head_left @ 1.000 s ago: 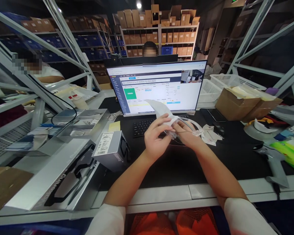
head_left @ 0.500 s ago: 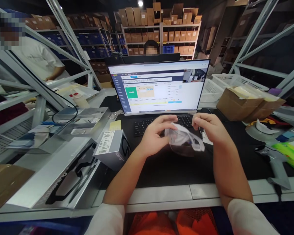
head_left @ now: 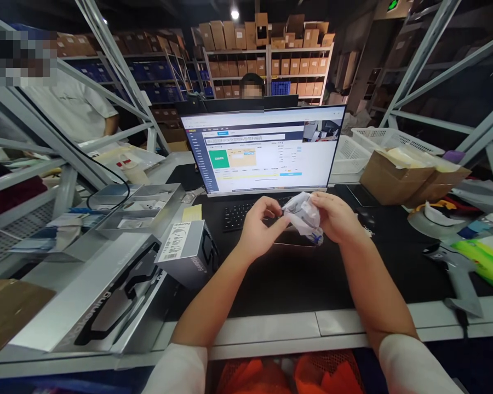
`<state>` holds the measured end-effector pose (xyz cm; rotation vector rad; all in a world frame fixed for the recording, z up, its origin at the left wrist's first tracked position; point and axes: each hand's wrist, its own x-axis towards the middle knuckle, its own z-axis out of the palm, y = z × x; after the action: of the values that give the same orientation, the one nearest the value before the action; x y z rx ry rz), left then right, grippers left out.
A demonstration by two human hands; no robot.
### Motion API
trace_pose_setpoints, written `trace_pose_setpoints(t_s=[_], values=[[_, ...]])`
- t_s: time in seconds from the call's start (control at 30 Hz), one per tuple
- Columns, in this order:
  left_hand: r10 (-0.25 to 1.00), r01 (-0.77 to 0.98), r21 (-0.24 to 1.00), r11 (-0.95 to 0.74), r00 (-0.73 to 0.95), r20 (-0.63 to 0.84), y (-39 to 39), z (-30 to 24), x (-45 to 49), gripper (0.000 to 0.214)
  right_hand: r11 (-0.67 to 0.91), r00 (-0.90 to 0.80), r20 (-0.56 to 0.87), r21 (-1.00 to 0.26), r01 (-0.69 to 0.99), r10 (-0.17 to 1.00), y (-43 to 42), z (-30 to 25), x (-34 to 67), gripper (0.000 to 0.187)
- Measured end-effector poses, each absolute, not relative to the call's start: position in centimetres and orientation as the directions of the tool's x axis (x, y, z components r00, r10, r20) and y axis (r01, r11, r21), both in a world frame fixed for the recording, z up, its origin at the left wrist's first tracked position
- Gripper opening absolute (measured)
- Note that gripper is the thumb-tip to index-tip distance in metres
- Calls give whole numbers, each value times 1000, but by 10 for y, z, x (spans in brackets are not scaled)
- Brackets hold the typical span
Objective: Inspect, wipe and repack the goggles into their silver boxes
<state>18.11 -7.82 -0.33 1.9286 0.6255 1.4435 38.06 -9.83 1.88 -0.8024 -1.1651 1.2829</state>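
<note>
We see both hands on a crumpled translucent wrap, which is up off the dark mat. The left hand pinches the wrap's nine-o'clock edge between thumb and fingers; the right hand grips it at two o'clock, its fingertips closed on the plastic. We cannot tell what is inside, though a bit of blue shows at five o'clock.

Taking the wrap as our clock's centre, we find the lit monitor at eleven, the keyboard at nine, a small grey box between eight and nine, and a scanner between three and four.
</note>
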Motion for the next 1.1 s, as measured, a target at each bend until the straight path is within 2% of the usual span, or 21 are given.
trace_pose_setpoints(t_s=[0.07,0.1,0.13,0.2,0.4,0.47,0.6,0.83,1.1], values=[[482,163,453,-876,324,814,-80,-2,179,6,164,-49,192,-923,-348,980,-95,17,377,31],[380,210,322,-923,371,847,-81,-1,179,7,169,-31,192,-918,-359,981,-95,17,376,30],[307,240,223,-945,410,859,-81,0,178,7,172,-19,192,-916,-364,981,-96,18,376,28],[262,294,133,-947,461,848,-82,2,177,14,155,-28,176,-921,-359,984,-97,19,375,28],[311,342,102,-934,642,701,-84,17,161,21,40,-109,81,-942,-333,991,-99,19,369,31],[346,363,123,-924,651,675,-89,24,154,21,73,-116,104,-966,-248,988,-98,18,364,31],[419,441,135,-887,648,636,-100,37,139,19,207,-154,194,-975,77,969,-96,14,353,30],[484,533,110,-839,640,597,-102,41,127,19,245,-194,219,-962,122,956,-91,6,350,33],[499,555,69,-829,679,538,-103,41,128,25,396,-150,367,-867,303,918,-91,2,356,32]])
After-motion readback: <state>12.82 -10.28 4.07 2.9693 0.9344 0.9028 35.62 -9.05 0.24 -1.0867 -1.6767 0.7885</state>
